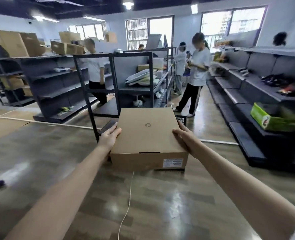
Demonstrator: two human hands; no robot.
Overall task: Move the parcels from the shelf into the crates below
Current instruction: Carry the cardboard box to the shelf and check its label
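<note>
A brown cardboard parcel [147,135] with a white label on its near side sits between my two hands, low over the floor. My left hand [109,136] grips its left edge, thumb on the lid. My right hand [186,140] grips the right edge the same way. Behind the parcel a black crate [181,119] peeks out at the right, and another dark crate [107,126] shows at the left. Both stand at the foot of a black metal shelf [113,84].
Grey shelving runs along the left [53,80] and right [247,94], the right one holding a green box [271,118]. Three people stand among the aisles beyond the black shelf. A thin cord [128,201] lies on the glossy floor in front of me.
</note>
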